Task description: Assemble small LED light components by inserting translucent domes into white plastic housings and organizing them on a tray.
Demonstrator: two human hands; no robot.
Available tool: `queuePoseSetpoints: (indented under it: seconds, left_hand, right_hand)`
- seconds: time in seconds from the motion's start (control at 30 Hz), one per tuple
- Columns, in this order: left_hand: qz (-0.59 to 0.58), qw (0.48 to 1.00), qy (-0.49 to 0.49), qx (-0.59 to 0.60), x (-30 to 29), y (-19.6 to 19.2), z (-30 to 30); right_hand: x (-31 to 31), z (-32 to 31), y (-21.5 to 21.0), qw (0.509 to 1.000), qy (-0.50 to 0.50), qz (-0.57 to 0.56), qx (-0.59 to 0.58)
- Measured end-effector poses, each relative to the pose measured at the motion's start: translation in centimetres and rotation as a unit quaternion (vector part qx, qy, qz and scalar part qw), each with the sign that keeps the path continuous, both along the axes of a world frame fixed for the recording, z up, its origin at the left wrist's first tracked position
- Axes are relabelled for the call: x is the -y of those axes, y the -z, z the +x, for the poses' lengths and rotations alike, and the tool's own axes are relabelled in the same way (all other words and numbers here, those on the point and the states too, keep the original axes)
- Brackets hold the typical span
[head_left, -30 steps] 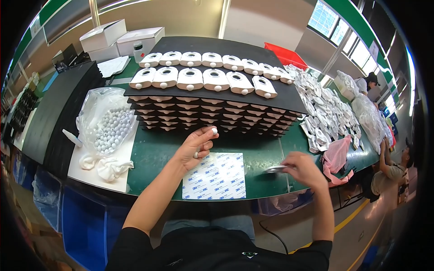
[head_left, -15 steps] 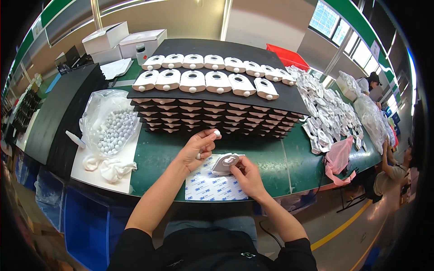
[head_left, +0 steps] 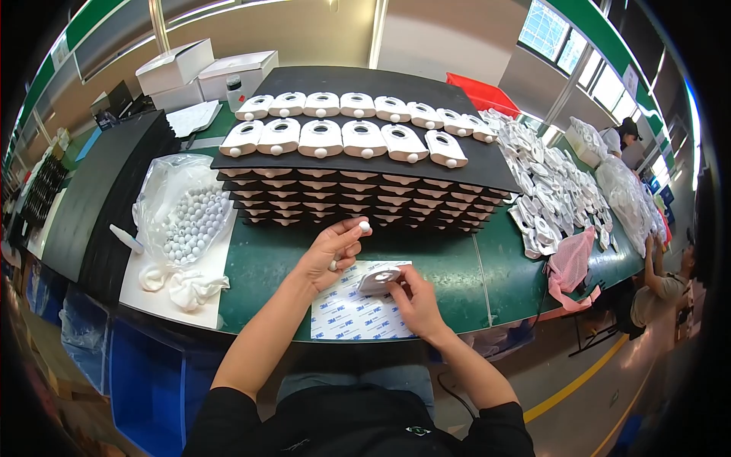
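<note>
My left hand pinches a small white ball between thumb and forefinger, in front of the stacked black boards. A second white ball shows tucked among its lower fingers. My right hand grips a white plastic housing by its right side, tilted and partly in shade. The housing is over a sheet of white backing paper with blue print. Ball and housing are apart. On the top black board stand two rows of similar white housings, each with a white ball at its front edge.
At left, a clear plastic bag of white balls lies near crumpled white gloves and black boards. To the right are a heap of white housings, a pink mesh cloth, a red bin and a co-worker.
My right hand has tipped the housing, so its round opening now appears more edge-on. My left hand keeps the ball in nearly the same place.
</note>
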State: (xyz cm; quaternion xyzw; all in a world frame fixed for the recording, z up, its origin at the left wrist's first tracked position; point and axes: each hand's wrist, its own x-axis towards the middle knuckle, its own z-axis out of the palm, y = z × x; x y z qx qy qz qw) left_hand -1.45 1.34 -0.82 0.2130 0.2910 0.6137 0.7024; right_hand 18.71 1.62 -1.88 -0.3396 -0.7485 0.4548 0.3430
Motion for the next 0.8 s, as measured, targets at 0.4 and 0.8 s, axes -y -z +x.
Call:
queuePoseSetpoints:
  seconds: [0.4, 0.8]
  left_hand:
    - [0.001, 0.999, 0.012, -0.046, 0.2, -0.8, 0.6]
    - [0.042, 0.980, 0.105, -0.165, 1.1, -1.5, 1.3]
  right_hand:
    - [-0.9, 0.5, 0.6, 0.972, -0.047, -0.163, -0.163]
    - [-2.1, 1.5, -0.1, 0.842, -0.062, -0.369, -0.388]
